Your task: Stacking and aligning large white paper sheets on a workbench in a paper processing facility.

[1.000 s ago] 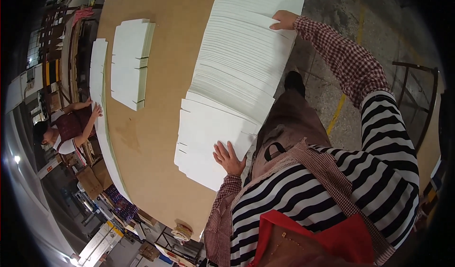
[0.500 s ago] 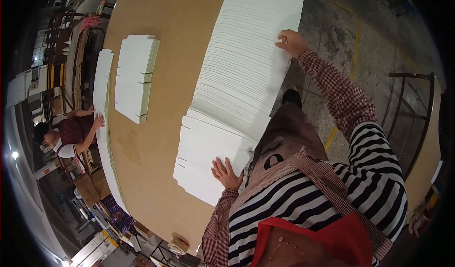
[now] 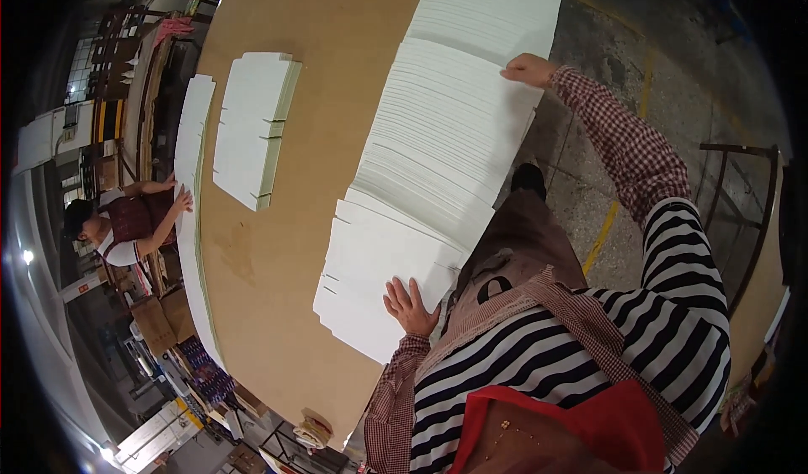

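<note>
A long row of white slotted card sheets [image 3: 454,129] lies fanned out, overlapping, along the near side of the brown table. My left hand [image 3: 411,306] rests palm down, fingers spread, on the top white sheet [image 3: 358,264] at the row's near end; slots are cut in that sheet's edges. Farther up, my right hand [image 3: 530,70] is closed with its fingertips at the right edge of the row. Beside those fingertips a raised step crosses the row, where the sheets nearer me stand a little higher than those beyond.
A neat stack of slotted white card [image 3: 251,129] sits across the brown table [image 3: 278,264]. At the far side a person [image 3: 139,226] has hands on another long white row [image 3: 195,247]. A rolled tape-like item [image 3: 313,430] lies at the lower table edge. A metal-framed stand [image 3: 741,222] is at right.
My right hand has closed at the row's edge, and a step has opened across the fanned sheets there. My left hand stays flat on the top sheet. The whole view has shifted slightly.
</note>
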`<state>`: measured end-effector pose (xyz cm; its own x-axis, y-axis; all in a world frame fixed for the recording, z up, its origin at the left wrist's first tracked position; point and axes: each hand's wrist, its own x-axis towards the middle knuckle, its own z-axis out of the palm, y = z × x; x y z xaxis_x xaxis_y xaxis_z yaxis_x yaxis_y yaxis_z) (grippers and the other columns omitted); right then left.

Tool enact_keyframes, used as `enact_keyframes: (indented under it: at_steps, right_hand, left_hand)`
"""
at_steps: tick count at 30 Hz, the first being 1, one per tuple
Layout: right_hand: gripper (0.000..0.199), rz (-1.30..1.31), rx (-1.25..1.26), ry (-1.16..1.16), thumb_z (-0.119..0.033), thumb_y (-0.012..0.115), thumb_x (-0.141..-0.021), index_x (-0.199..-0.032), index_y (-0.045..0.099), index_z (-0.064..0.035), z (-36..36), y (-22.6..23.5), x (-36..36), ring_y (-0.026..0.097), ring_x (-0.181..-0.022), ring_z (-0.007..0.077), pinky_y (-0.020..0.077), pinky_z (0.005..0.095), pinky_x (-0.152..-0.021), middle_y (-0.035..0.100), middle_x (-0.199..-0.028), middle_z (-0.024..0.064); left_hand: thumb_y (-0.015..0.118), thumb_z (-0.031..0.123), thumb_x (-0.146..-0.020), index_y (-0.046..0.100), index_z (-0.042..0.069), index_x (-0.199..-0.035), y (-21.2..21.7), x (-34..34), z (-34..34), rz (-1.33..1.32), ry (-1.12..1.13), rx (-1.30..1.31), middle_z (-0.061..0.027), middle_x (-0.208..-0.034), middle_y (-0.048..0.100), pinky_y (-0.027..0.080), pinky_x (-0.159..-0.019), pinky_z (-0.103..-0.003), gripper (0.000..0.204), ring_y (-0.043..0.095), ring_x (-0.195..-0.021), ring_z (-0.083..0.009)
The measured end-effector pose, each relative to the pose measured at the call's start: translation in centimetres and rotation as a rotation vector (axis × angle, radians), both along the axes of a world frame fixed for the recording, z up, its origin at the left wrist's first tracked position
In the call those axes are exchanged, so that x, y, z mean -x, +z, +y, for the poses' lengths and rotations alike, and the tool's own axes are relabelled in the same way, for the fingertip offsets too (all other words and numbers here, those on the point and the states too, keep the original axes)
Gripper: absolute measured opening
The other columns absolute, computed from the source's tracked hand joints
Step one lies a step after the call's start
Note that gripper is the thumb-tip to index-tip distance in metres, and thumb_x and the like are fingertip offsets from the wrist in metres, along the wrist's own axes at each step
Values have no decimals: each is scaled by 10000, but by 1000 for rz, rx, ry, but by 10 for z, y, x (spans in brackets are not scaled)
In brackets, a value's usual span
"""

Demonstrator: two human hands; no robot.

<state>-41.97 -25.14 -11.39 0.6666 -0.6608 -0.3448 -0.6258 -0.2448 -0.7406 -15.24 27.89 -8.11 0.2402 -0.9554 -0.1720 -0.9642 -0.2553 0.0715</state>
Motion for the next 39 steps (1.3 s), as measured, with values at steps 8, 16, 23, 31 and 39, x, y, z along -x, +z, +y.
enact_keyframes:
  at_steps: [8, 16, 23, 31, 39]
  right_hand:
    - [452, 143, 211, -4, -339, 534, -855, -601, 473, 31, -2, -32, -9, 402, -464, 239, 343, 413, -522, 413, -499, 133]
    - [374, 182, 333, -98, -323, 554, -842, -667, 556, 8, 15, -11, -14, 520, -567, 270, 407, 388, -574, 518, -597, 158]
    - [389, -505, 141, -1087, -411, 518, -869, -1017, 587, -58, 108, -42, 31, 555, -903, 244, 425, 324, -784, 576, -973, 119]
    - [724, -848, -1016, -1552, -604, 252, -890, -1363, 288, -57, 105, -63, -4, 376, -1224, 265, 327, 361, -983, 293, -1402, 124]
    - [744, -1048, -1158, -1488, -576, 165, -908, -1369, 228, 6, 84, -70, -22, 380, -1225, 290, 351, 364, -994, 320, -1381, 165]
  left_hand:
    - [664, 470, -686, 302, 41, -1343, 1, 0, 0, 9, 2, -73, -265, -1422, 157, 81, -1032, -552, 864, 107, -1325, -422]
    - [703, 451, -647, 320, 72, -1335, 6, 3, -7, 14, 27, -57, -251, -1420, 173, 77, -1031, -559, 874, 110, -1326, -416]
    - [628, 339, -754, 421, 40, -1256, 54, -19, -71, 213, -126, 258, -230, -1305, 367, 224, -971, -533, 619, 344, -1197, -389]
    - [462, 193, -892, 386, -6, -1270, -18, -71, -424, 528, -21, 447, -252, -1203, 469, 358, -935, -405, 434, 450, -1103, -388]
    - [464, 331, -870, 628, 31, -899, -45, -76, -478, 477, 276, 143, -186, -822, 620, 471, -708, -395, 343, 607, -792, -339]
